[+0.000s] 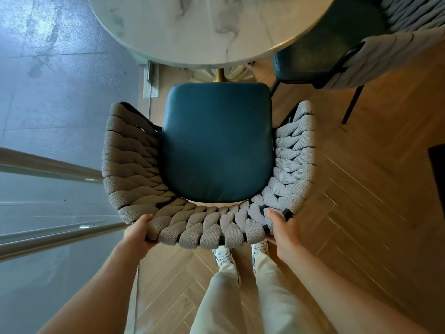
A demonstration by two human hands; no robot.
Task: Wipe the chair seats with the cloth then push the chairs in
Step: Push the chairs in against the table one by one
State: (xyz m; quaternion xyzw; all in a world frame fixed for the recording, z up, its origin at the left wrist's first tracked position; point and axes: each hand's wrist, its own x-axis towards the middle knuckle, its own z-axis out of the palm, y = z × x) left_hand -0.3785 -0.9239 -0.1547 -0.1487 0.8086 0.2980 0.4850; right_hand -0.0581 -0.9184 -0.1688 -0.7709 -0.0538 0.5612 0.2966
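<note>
Teal seat (216,143) of woven-back armchair (209,227), frame centre, front edge just short of the marble table (204,27) above. Left hand (138,235) & right hand (284,233) grip backrest, fingers curled over rim. No cloth visible. Step looks like push-in; next: straight shove fwd under table.

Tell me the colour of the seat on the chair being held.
The seat is dark teal blue, clearest in the head view.

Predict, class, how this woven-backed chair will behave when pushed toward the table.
The chair probably slides easily on the smooth wood floor. Its thin legs suggest modest weight. Both the left hand and the right hand grip high on the backrest, so it might tip forward.
</note>
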